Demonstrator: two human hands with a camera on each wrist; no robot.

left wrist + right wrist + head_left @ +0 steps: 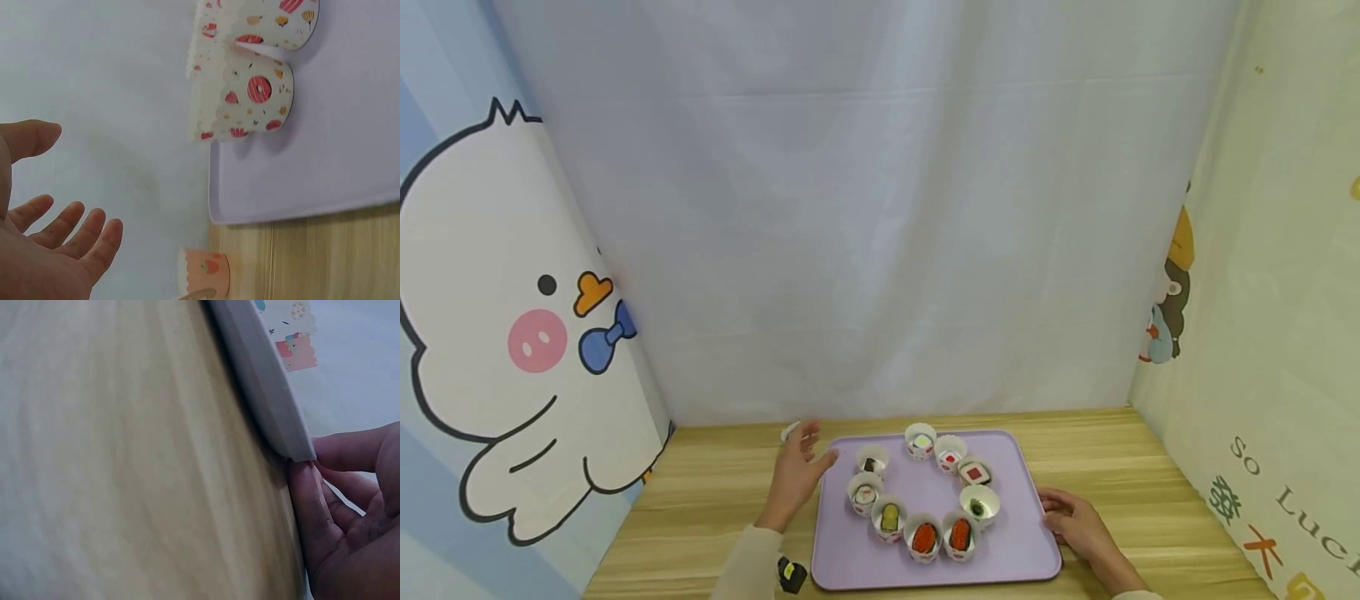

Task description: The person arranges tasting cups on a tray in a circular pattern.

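A lilac tray bears a ring of several paper cups with sushi-like pieces in them, among them two orange-topped ones at the front. My right hand grips the tray's right edge; in the right wrist view the rim lies between thumb and fingers. Beside the back left part of the tray is my left hand, its fingers spread and nothing in them. Behind those fingers, a paper cup partly shows; the left wrist view has it as a pink cup on the wood.
A small black-and-yellow piece lies by the left sleeve, left of the tray's front corner. The wood-patterned table ends at a pale cloth backdrop. Printed cloths hang at the left and right.
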